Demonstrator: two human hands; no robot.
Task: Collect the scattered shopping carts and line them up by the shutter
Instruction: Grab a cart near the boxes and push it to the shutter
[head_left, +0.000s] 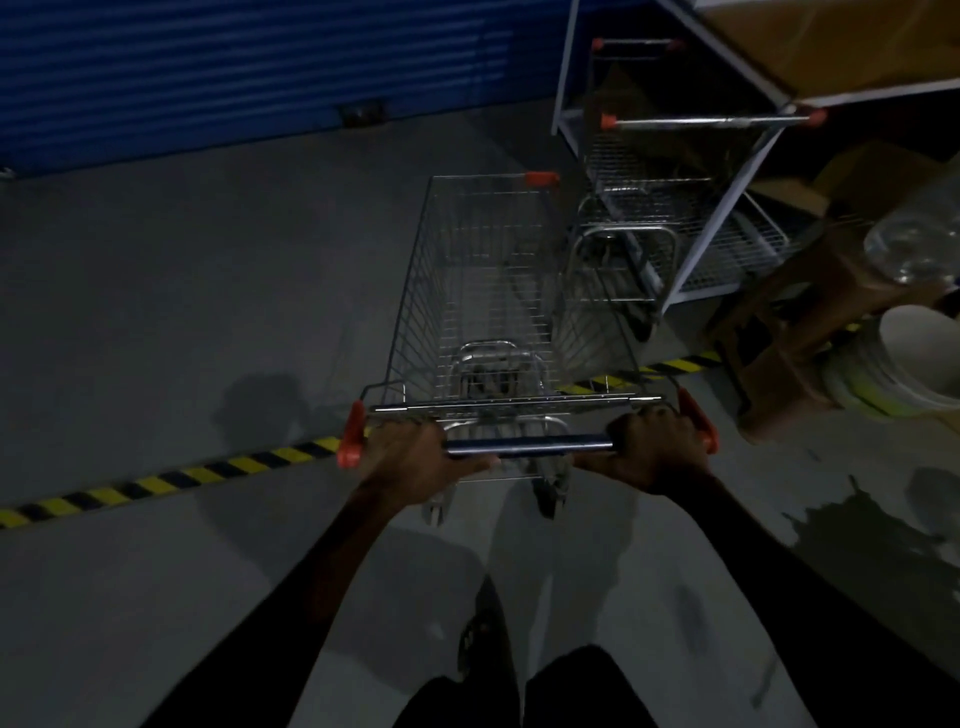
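A wire shopping cart (483, 291) with red corner caps stands in front of me, pointing toward the blue shutter (249, 67). My left hand (415, 457) grips the left end of its dark handle bar (530, 446). My right hand (657, 449) grips the right end. A second cart (654, 208) with a red-tipped handle stands just ahead on the right, partly under a shelf frame, close to the first cart's right side.
A metal shelf rack (727, 171) holds cardboard boxes at the upper right. A brown stool (800, 332) and a white bucket (914, 358) stand at the right. Yellow-black floor tape (156, 486) crosses the grey floor. A wet patch (872, 525) lies at the lower right.
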